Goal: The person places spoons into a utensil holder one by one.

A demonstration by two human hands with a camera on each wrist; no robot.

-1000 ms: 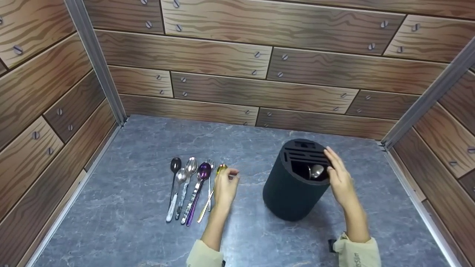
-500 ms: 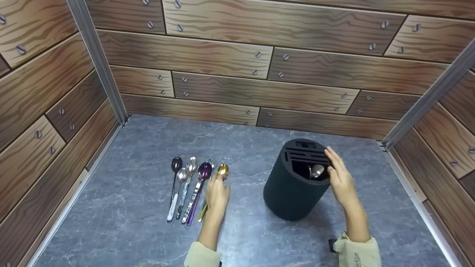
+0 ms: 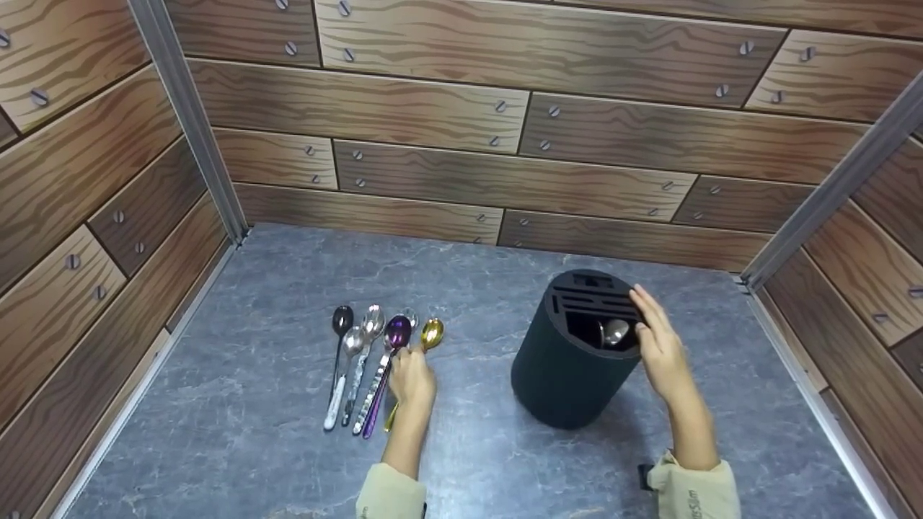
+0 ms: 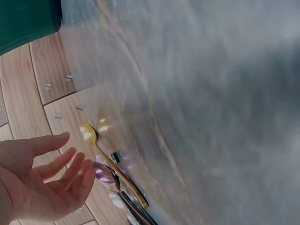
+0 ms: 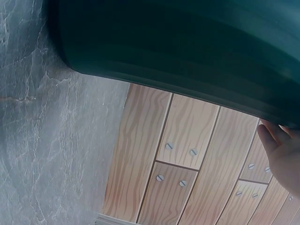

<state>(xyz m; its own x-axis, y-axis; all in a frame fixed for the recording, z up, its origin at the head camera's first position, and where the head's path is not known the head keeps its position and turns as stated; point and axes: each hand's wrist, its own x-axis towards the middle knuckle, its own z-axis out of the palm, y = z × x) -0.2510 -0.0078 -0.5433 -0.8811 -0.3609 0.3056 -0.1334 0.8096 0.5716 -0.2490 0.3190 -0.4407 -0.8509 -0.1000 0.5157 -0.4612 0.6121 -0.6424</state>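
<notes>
My left hand is over the handle of a gold spoon, whose bowl shows past the fingers. In the left wrist view that hand has thumb and loosely bent fingers apart, with nothing between them; the gold spoon lies beyond the fingertips. Close by is a purple spoon. My right hand rests with extended fingers on the upper side of a dark green, slotted utensil holder. Inside its large opening a silver spoon is visible. The holder fills the top of the right wrist view.
Left of the purple spoon lie a black spoon, a white-handled spoon and a silver spoon with a patterned handle. Another silver piece is partly hidden behind the purple one. Wood-patterned walls enclose the grey marbled table.
My left hand has moved down and slightly left, from the gold spoon's bowl toward its handle, uncovering the bowl. The right hand and the utensil holder stay where they were.
</notes>
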